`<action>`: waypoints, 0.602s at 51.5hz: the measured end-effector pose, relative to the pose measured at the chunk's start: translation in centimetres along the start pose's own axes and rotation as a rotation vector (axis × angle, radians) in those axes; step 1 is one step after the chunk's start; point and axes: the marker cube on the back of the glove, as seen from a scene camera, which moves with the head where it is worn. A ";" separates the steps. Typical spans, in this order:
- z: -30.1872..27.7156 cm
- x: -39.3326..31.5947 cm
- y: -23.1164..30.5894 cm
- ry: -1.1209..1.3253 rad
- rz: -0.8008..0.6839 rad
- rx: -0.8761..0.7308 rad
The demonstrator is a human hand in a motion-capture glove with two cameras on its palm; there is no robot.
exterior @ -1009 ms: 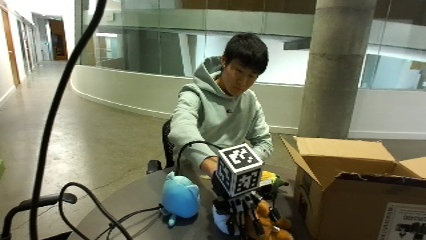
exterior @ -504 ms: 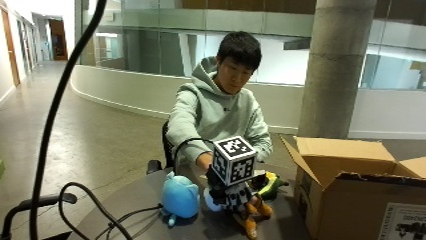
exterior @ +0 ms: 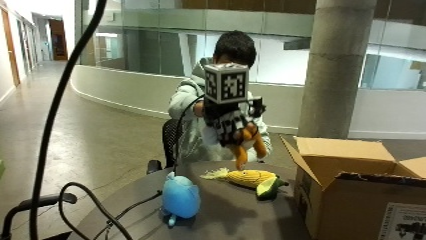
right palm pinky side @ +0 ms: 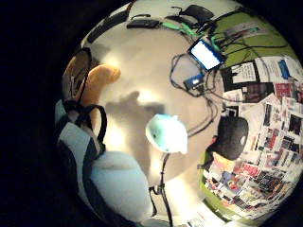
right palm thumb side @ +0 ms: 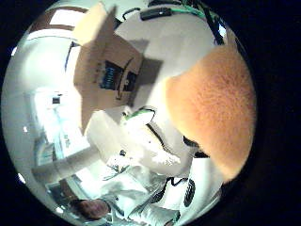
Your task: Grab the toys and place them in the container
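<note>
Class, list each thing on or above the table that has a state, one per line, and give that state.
gloved right hand: raised above the table, holding the orange plush toy
orange plush toy: lifted, hanging from the hand
blue plush toy: standing on the table
corn plush toy: lying on the table
cardboard box: flaps open

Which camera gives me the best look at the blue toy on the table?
The outside view: blue toy stands whole and unobstructed on the table. Little finger palm view shows it small from above; thumb palm view doesn't show it.
</note>
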 end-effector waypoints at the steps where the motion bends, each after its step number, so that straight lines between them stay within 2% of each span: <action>1: -0.8 -0.3 0.1 -0.011 -0.005 0.011; 6: -5.6 -3.0 0.7 -0.042 -0.046 0.080; 16: -11.3 -11.0 0.8 -0.157 -0.145 0.366; 26: -11.4 -17.3 -1.2 -0.370 -0.222 0.585; 31: -9.2 -19.5 -3.3 -0.420 -0.225 0.502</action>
